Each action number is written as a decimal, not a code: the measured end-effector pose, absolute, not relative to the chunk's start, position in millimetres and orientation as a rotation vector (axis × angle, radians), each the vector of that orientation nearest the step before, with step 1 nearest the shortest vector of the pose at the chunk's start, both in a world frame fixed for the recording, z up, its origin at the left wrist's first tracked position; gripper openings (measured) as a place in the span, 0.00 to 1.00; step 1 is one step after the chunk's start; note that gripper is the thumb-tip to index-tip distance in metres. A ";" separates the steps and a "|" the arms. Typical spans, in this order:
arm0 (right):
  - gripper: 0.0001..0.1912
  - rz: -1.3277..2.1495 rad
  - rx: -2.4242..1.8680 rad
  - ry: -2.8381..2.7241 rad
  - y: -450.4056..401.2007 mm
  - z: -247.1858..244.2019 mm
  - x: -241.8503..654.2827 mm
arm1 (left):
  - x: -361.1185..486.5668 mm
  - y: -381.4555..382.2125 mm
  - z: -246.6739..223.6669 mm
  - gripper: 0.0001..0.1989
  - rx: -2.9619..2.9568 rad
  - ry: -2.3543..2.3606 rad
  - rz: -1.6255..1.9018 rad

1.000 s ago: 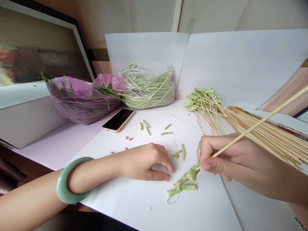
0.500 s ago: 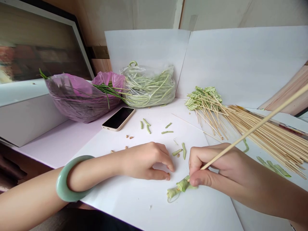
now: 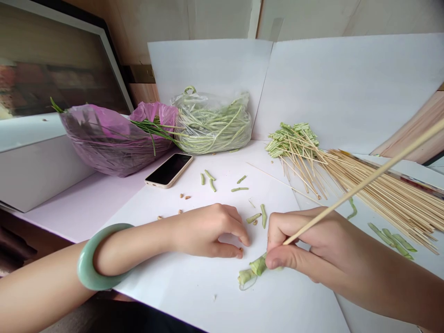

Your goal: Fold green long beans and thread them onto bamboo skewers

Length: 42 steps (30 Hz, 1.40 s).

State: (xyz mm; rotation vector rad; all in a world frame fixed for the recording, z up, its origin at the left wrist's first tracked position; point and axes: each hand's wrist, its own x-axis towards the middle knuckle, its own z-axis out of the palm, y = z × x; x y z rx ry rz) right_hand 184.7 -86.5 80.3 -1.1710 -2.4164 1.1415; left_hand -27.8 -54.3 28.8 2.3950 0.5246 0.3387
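Observation:
My right hand (image 3: 305,252) pinches a bamboo skewer (image 3: 350,194), which slants up to the right edge of the view. At the skewer's lower end, pieces of green long bean (image 3: 257,266) are threaded, partly hidden by my thumb and fingers. A thin loop of bean string hangs by the end piece. To the left, my left hand (image 3: 217,233) rests on the white table, fingers loosely curved and thumb apart, with nothing held. Two cut bean pieces (image 3: 263,216) and a brown seed (image 3: 255,222) lie between the hands.
A skewered bean bundle (image 3: 293,138) and many loose skewers (image 3: 388,194) lie at right, near bean strips (image 3: 393,240). Behind stand a clear bag of long beans (image 3: 215,122), a purple bag (image 3: 114,143) and a phone (image 3: 169,170). More bean bits (image 3: 210,175) lie mid-table.
My right hand has moved slightly left and down toward the skewer's threaded end, covering more of the bean there. My left hand stays where it was on the table.

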 end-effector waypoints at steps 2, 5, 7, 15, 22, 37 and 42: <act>0.18 1.107 -1.159 -2.423 -87.3 79.5 184.8 | -27.5 -54.4 28.8 0.08 2.394 0.530 0.340; 0.18 1.050 -1.147 -2.441 -87.9 78.4 184.0 | -27.1 -53.9 28.7 0.07 2.403 0.537 0.341; 0.17 1.003 -1.141 -2.451 -88.4 77.6 183.6 | -26.9 -53.6 28.8 0.07 2.411 0.532 0.340; 0.15 0.852 -1.139 -2.572 -93.0 71.7 186.7 | -25.6 -53.7 32.0 0.07 2.437 0.539 0.318; 0.15 0.758 -1.070 -2.586 -97.1 69.6 183.6 | -24.8 -54.6 32.6 0.06 2.445 0.543 0.315; 0.17 0.644 -1.072 -2.644 -98.2 67.5 180.0 | -24.9 -53.5 31.7 0.04 2.445 0.537 0.327; 0.17 0.715 -1.113 -2.648 -100.5 66.8 178.3 | -24.7 -54.6 33.3 0.06 2.443 0.548 0.314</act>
